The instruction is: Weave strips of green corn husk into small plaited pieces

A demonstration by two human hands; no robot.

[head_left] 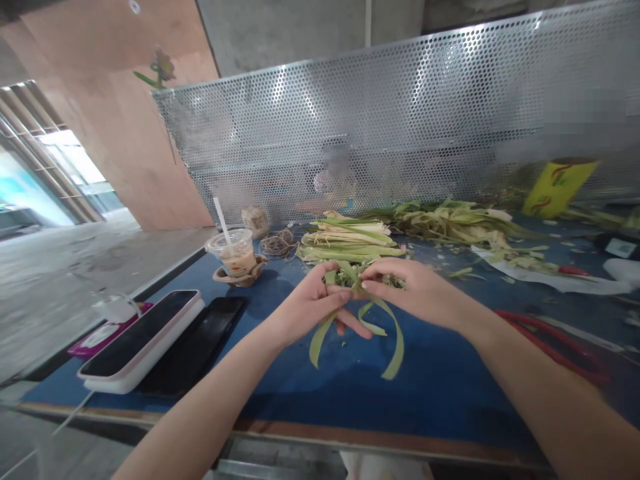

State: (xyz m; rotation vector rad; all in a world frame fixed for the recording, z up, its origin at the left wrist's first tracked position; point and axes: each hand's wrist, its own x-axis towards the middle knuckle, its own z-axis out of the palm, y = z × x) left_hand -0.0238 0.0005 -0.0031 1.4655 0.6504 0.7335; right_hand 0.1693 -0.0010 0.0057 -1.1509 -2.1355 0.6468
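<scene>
Over the blue table my left hand point(320, 297) is closed on long, flat green leaf strips point(397, 350), its fingers bent around them. My right hand point(407, 287) pinches the same strips from the other side, thumb against fingers. Loose ends of the strips curl downward below both hands. Just behind the hands lies a bundle of pale green leaf stalks point(345, 243), laid side by side. Small green scraps show partly between and behind my fingers; their exact kind is hidden.
A plastic drink cup point(235, 253) with a straw stands left of the stalks, beside a twine coil point(278, 244). Phones point(143, 337) lie at the front left. More leaves point(450, 223), a yellow tube point(560, 187) and red-handled scissors point(555, 347) are right. A perforated metal screen point(370, 120) rises behind.
</scene>
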